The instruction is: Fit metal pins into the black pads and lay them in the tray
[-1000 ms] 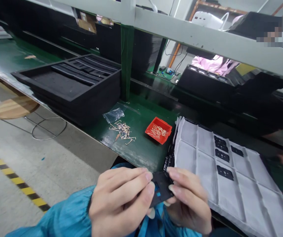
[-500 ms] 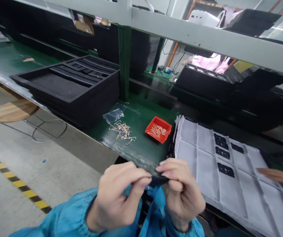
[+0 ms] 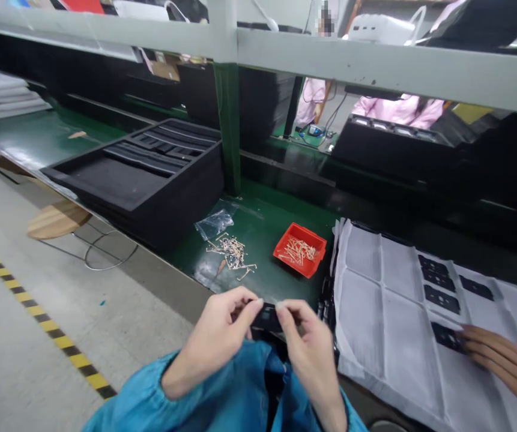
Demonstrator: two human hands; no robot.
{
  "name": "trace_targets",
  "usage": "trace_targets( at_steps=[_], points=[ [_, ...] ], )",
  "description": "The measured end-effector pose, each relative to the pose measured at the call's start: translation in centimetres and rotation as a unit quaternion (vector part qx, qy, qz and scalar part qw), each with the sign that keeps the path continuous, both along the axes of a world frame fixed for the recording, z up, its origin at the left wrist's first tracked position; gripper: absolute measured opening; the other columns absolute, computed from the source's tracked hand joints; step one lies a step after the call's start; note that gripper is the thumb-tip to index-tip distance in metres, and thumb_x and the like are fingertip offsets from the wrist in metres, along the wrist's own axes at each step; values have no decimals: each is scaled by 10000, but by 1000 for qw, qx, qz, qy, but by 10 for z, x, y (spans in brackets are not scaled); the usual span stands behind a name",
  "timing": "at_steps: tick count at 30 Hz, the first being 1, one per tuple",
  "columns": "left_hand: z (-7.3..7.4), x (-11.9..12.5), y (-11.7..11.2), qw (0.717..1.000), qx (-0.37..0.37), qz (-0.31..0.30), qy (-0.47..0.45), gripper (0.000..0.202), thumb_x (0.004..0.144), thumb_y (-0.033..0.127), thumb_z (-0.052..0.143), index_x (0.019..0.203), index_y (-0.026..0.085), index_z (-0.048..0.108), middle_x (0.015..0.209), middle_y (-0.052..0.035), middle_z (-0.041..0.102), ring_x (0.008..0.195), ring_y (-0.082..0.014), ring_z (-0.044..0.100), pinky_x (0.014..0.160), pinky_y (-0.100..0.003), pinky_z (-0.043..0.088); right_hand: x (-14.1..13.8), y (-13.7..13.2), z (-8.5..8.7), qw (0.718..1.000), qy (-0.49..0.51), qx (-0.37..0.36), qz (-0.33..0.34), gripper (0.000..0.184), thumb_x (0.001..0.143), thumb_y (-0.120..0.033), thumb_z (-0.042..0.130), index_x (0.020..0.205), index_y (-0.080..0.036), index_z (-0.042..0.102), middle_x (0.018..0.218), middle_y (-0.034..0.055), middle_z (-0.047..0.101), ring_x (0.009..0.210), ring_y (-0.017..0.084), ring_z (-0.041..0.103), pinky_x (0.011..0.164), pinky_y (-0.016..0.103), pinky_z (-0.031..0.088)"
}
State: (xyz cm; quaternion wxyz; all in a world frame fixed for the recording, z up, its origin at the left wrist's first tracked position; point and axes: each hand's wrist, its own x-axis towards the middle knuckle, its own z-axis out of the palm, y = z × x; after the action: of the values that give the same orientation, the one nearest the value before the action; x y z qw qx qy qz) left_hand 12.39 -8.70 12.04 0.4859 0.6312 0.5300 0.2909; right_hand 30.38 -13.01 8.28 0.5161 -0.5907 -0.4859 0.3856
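Between my two hands is a small flat black plate (image 3: 267, 318), held up just off the bench's front edge. My left hand (image 3: 220, 336) pinches its left end between thumb and fingers. Its right end is pinched by my right hand (image 3: 307, 342). Beyond them on the green bench lies a loose pile of small thin metal-looking pieces (image 3: 233, 252). A red tray (image 3: 320, 259) to its right holds more of the same pieces. Several black plates with cut-outs (image 3: 442, 298) rest on a white compartmented tray (image 3: 361, 330) at the right.
A co-worker's hand (image 3: 501, 360) reaches over the white tray from the right. Black foam boxes (image 3: 172, 210) stand at the left, by a green post (image 3: 227, 132). A clear plastic bag (image 3: 215, 224) lies near the pile. A wooden stool (image 3: 57, 219) is under the bench edge.
My hands have come together a little, and the black plate now shows its flat face. The co-worker's hand has moved left onto a black plate. The camera view has shifted.
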Motion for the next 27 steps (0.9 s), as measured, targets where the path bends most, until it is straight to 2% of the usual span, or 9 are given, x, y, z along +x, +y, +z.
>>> trace_targets(
  at_steps=[3,5,9,12,14,16,22,24,27],
  points=[
    [-15,-11,68,995,-5,26,94,313,1055,312,513,837,138,655,668,-2,670,556,-139,660,553,-256,550,-1,10,-38,997,-26,-56,55,513,886,-492,725,1261,-145,684,861,51,800,571,138,657,572,230,536],
    [-14,7,130,990,18,27,139,240,1047,320,597,928,127,678,805,-13,700,680,-144,683,663,-296,592,-5,16,-61,990,-36,-79,109,512,901,-562,674,1190,-143,727,770,41,788,567,161,684,543,237,532],
    [3,100,243,981,52,-55,179,306,1017,357,670,1233,141,662,1186,-93,704,984,-219,716,848,-404,628,-16,29,-87,982,-56,-97,154,464,899,-614,664,1003,-180,791,714,38,763,635,197,720,585,257,542],
    [10,153,284,969,96,-91,208,348,1017,361,667,1297,155,640,1279,-106,675,1077,-252,700,907,-449,617,-21,36,-96,981,-61,-103,151,479,934,-632,615,1003,-190,788,735,43,770,675,209,737,638,270,557],
    [8,152,285,958,137,-90,235,376,1015,361,667,1335,168,623,1351,-117,645,1154,-276,675,966,-491,594,-22,39,-100,983,-59,-106,139,492,963,-634,572,1030,-192,777,763,52,782,699,212,750,662,270,562],
    [-3,124,266,945,171,-87,267,373,1011,348,673,1336,170,626,1387,-123,628,1212,-290,649,1017,-523,563,-23,40,-103,985,-56,-108,124,493,973,-636,552,1030,-198,770,787,59,792,709,214,757,665,264,560],
    [-75,20,142,913,189,-60,356,190,961,225,715,1135,151,697,1465,-112,573,1398,-343,492,1126,-592,441,-23,42,-110,986,-46,-115,115,472,997,-614,521,939,-220,775,743,49,776,711,213,752,670,260,548],
    [-96,12,115,910,189,-41,368,115,944,163,713,1056,140,702,1472,-113,569,1412,-352,467,1125,-593,429,-21,43,-109,984,-44,-116,125,455,998,-598,536,957,-217,782,741,48,773,727,213,750,665,260,544],
    [-109,14,105,910,195,-13,365,58,952,152,704,1007,136,703,1380,-108,629,1354,-327,525,1092,-559,469,-16,41,-108,982,-37,-119,140,447,992,-593,558,973,-208,784,762,51,781,701,196,735,624,250,529]
  ],
)
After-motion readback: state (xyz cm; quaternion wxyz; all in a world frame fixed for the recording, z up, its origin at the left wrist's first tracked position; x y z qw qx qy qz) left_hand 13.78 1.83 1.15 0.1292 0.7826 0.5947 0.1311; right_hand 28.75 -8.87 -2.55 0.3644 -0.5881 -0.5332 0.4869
